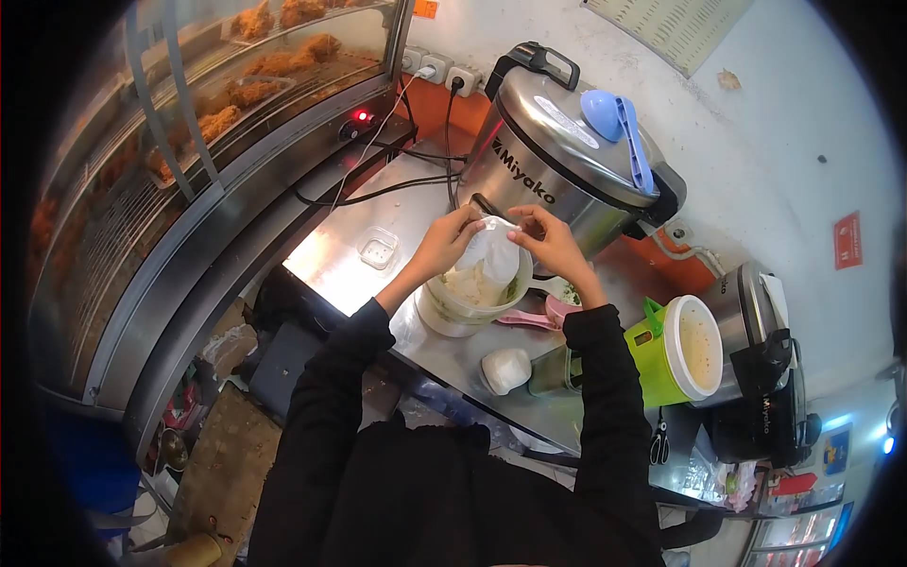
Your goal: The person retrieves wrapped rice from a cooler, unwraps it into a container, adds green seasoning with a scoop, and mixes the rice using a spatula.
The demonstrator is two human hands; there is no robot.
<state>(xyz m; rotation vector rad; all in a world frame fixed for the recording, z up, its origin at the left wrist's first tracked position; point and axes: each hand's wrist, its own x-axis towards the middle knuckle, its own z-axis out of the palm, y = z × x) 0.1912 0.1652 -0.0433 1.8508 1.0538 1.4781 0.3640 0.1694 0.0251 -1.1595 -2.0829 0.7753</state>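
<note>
A small clear plastic bag (492,248) is held by its top edge between my two hands, above a round white tub (458,317). My left hand (448,243) pinches the bag's left side, fingertips closed on the rim. On the right side, my right hand (550,245) grips the rim between thumb and fingers. Pale, crumbly-looking food (466,286) and some green bits show in the tub, partly behind the bag. Whether the bag holds anything is unclear.
Behind my hands stands a large steel Miyako cooker (567,142) with a blue scoop (635,142) on its lid. Right of the tub are a pink scoop (529,319), a white bundle (506,370) and a green container (652,364). A glass food cabinet (227,180) fills the left.
</note>
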